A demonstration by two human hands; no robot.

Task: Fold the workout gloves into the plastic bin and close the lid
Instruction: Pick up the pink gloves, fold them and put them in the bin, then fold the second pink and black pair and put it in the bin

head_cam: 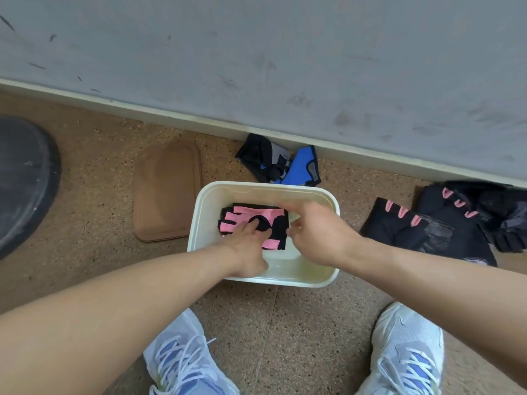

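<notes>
A cream plastic bin [208, 203] stands on the floor in front of my feet. Inside it lies a folded pink and black glove [256, 215]. My left hand [251, 246] presses flat on that glove with spread fingers. My right hand [316, 232] hovers over the bin's right half, blurred, fingers loosely apart and holding nothing that I can see. The brown lid [168, 192] lies flat on the floor left of the bin. Blue and black gloves [285, 163] sit behind the bin by the wall. Black gloves with pink loops [422, 226] lie to the right.
A grey wall with a pale skirting board [171, 118] runs behind everything. A large dark round object [25, 178] is at the far left. My two white and blue shoes [185, 357] stand on the speckled floor near the bin's front.
</notes>
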